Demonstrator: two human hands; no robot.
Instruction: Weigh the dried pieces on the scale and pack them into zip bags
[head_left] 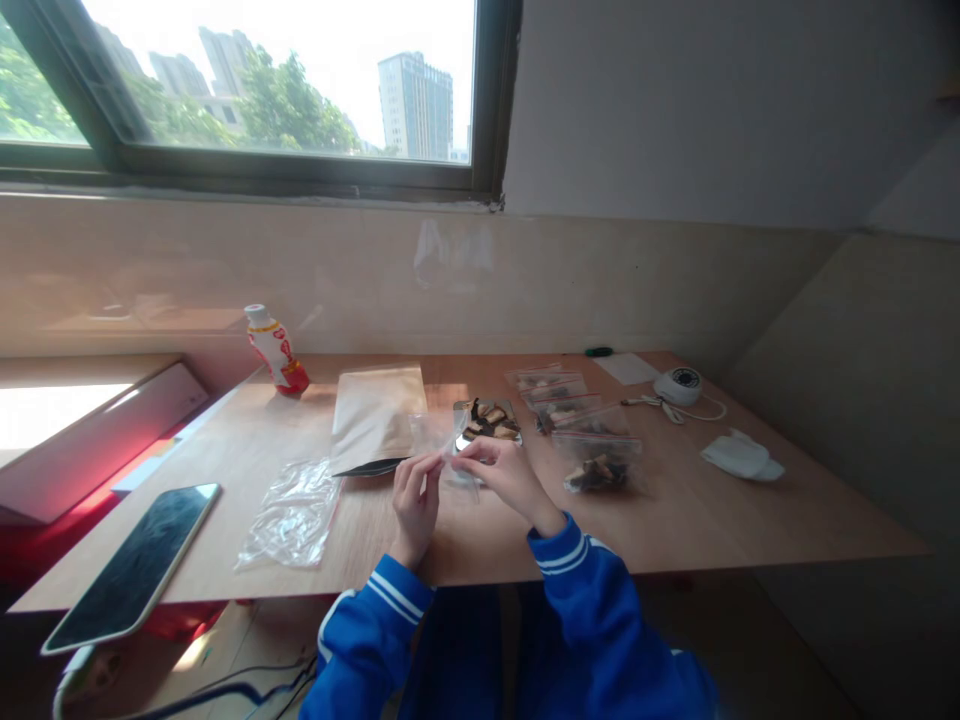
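Both of my hands meet over the front middle of the table, pinching a clear plastic bag [466, 490]. My left hand [417, 500] is closed on its left side, and my right hand [504, 474] on its right. Just beyond my right hand, dark and pale dried slices [491, 418] lie on a small scale, partly hidden by that hand. To the left stands an open brown paper pouch [379, 410]. A pile of clear plastic bags [292, 515] lies nearer me. Several zip bags holding similar dried slices [598, 470] are lined up on the right.
A phone [139, 560] sticks out over the table's left front edge. A drink bottle [276, 350] stands at the back left. On the right are a white dome camera [677, 385] with cable, a crumpled white wrapper [742, 455], a paper sheet [625, 369] and a green-handled tool [598, 352].
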